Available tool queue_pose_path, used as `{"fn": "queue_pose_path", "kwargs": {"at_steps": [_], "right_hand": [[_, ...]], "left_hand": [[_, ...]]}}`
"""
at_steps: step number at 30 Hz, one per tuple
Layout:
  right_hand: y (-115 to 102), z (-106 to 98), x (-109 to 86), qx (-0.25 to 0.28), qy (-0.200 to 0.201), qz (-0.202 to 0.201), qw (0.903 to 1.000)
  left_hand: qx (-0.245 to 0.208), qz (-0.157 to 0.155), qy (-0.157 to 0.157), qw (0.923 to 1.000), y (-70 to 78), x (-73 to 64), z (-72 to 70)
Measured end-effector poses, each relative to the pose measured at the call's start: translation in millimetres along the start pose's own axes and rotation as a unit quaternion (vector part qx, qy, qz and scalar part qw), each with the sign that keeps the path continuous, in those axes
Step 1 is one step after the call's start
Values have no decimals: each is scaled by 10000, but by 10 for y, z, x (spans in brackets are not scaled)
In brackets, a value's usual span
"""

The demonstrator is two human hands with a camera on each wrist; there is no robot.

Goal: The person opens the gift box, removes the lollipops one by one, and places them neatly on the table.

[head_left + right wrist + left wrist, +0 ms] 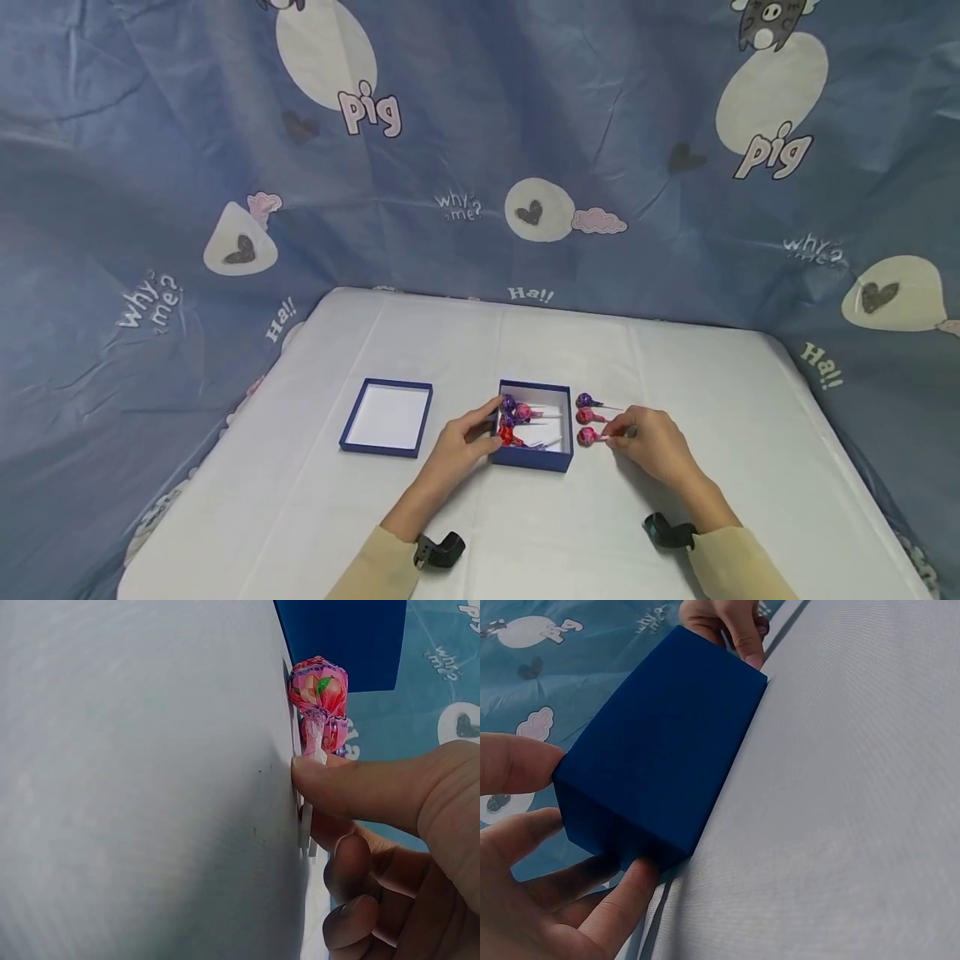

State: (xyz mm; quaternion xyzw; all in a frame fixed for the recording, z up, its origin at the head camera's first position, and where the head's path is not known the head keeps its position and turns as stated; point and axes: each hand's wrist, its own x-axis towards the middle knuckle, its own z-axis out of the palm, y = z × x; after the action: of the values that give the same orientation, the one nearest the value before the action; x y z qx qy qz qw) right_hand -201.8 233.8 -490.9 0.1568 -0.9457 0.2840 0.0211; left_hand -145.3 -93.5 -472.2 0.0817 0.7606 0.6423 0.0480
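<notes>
A blue box (532, 461) with a white inside stands in the middle of the table, holding several wrapped lollipops (517, 411), purple, pink and red. My left hand (459, 446) grips the box's left side, thumb at the near corner and fingers spread along the wall; the left wrist view shows fingertips (641, 874) on its blue end. My right hand (654, 439) pinches the white stick of a pink lollipop (319, 686) between thumb and fingers, just right of the box. Behind it lie another pink lollipop (585, 415) and a purple lollipop (587, 401), heads toward the box.
A blue-rimmed lid (386, 417), white inside up, lies left of the box on the white-covered table (300, 517). A blue printed cloth (450, 150) hangs behind and around the table. Each wrist wears a dark band with a camera (442, 550).
</notes>
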Motion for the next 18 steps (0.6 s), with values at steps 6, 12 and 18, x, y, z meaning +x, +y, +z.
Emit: {"fn": "queue_pose_path", "kwargs": {"at_steps": [6, 12, 18], "right_hand": [[11, -24, 4, -75, 106, 26, 9999], [21, -27, 3, 56, 138, 73, 9999], [24, 27, 2, 112, 120, 100, 9998]], "left_hand": [[96, 52, 38, 9999, -205, 119, 6], [92, 85, 3, 9999, -247, 148, -5], [222, -56, 25, 9997, -276, 99, -14]]}}
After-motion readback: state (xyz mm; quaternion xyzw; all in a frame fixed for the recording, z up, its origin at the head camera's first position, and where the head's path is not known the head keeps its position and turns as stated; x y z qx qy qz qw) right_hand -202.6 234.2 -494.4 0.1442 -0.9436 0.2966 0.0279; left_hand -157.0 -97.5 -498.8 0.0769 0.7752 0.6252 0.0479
